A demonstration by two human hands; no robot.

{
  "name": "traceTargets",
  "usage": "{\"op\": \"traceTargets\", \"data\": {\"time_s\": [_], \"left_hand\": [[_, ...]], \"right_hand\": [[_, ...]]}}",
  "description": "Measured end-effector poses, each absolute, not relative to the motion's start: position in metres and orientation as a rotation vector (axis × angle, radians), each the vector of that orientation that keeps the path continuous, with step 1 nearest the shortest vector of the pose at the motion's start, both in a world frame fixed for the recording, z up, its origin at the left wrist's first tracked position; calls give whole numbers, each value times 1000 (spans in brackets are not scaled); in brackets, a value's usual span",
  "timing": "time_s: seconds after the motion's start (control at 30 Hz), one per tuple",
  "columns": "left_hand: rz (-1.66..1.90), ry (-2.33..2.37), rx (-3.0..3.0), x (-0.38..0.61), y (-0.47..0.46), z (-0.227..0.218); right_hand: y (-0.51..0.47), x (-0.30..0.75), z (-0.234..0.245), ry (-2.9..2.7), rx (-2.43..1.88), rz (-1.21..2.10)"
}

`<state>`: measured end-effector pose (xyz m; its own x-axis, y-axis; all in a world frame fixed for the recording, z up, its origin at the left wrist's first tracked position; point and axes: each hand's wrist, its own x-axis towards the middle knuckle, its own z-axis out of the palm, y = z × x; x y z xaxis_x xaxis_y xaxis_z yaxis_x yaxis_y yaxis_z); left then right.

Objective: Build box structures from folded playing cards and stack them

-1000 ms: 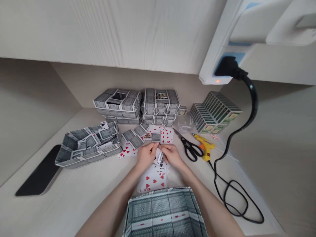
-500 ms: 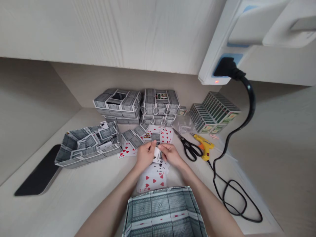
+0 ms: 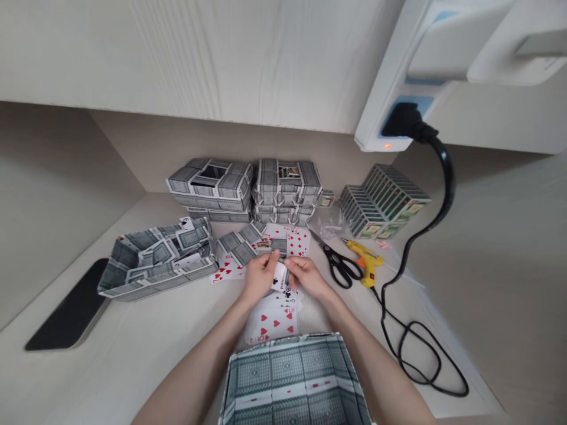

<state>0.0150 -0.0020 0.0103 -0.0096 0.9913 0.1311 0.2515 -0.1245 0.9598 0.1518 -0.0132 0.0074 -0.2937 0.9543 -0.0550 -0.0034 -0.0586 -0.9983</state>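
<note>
My left hand [image 3: 261,275] and my right hand [image 3: 308,277] meet above the table, pinching a white playing card with black clubs [image 3: 279,277] between them. A narrow dark strip shows beside that card, and I cannot tell what it is. Under my hands lies a loose spread of cards, with a red heart card [image 3: 271,321] nearest me. A red diamond card [image 3: 298,243] lies beyond my fingers, and another heart card [image 3: 227,270] lies left of my left hand.
A box built from grey-backed cards [image 3: 292,378] stands at the near edge, and another [image 3: 157,254] stands left. Card-built stacks [image 3: 287,189] lie behind. Right are green-backed cards [image 3: 383,200], black scissors [image 3: 339,264], a yellow glue gun [image 3: 365,258] and a black cord [image 3: 420,354].
The clubs card has turned in my fingers, showing more of its face, and my hands have shifted slightly left. The camera view has drifted a little.
</note>
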Motion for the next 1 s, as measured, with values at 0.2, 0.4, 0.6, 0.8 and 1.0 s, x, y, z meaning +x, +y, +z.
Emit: {"op": "traceTargets", "data": {"time_s": [0.2, 0.4, 0.6, 0.8, 1.0], "left_hand": [[1224, 1302, 1392, 15, -1, 9], [1307, 1214, 1349, 11, 1, 9], [1246, 1226, 1402, 7, 7, 5], [1170, 1132, 1214, 8, 5, 7], [1109, 985, 981, 8, 2, 17]], "right_hand": [[-13, 151, 10, -1323, -1055, 1474], [-14, 148, 11, -1329, -1085, 1435], [-14, 146, 8, -1355, -1131, 1455], [-11, 147, 6, -1389, -1097, 1482], [-13, 147, 10, -1356, -1034, 1531]]}}
